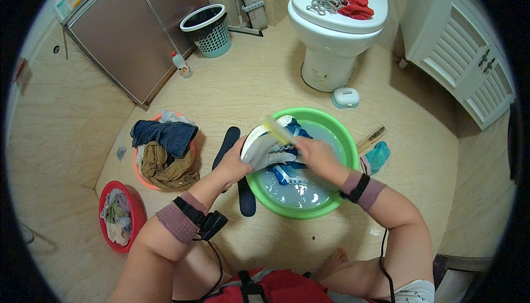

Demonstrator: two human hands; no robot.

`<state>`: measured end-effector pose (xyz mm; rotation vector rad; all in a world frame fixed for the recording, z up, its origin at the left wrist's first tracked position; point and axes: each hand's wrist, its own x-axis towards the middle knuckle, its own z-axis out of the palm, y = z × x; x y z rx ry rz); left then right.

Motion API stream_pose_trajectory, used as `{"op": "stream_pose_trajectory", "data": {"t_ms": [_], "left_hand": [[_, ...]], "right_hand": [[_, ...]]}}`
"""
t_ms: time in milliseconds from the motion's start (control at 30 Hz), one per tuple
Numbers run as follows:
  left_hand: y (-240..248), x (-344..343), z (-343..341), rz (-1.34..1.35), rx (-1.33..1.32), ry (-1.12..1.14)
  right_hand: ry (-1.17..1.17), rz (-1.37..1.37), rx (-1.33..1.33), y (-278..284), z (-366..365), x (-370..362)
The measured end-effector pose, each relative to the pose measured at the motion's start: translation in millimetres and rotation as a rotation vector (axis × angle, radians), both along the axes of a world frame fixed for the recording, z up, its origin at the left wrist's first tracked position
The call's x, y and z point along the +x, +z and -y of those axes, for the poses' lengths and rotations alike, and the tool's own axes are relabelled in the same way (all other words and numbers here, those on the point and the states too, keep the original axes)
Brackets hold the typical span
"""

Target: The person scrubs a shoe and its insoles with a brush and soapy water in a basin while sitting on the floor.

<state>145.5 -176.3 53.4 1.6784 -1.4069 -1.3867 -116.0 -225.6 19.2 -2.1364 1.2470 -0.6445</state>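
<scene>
A white and blue sneaker (258,149) is tilted over the left part of a green basin (351,144) of cloudy water. My left hand (232,166) is closed round one end of the sneaker. In my right hand (320,158) is a scrub brush (279,131) with yellow bristles, held against or just over the sneaker's upper; its blur hides whether it touches. Another blue and white shoe (284,175) sits partly in the water below. Two dark insoles (247,199) lie on the floor left of the basin, close to my left hand.
Right of the basin lie a wooden brush (371,139) and a teal cloth (377,157). A soap box (345,97) sits before the toilet (326,38). Clothes fill an orange basin (144,180) and a red basin (138,214) at left. A bottle (181,64) stands near the bin (212,40).
</scene>
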Motion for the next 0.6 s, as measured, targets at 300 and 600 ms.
{"op": "stream_pose_trajectory", "data": {"t_ms": [300,600], "left_hand": [[10.2,-8.8,6.3,-0.044,-0.003,-0.03],[4.3,-8.9,5.0,-0.101,-0.044,-0.013]], "right_hand": [[-0.107,-0.545,0.312,-123.9,46.5,-98.1],[-0.295,-0.063,0.182,-44.4,23.2,-60.1]]}}
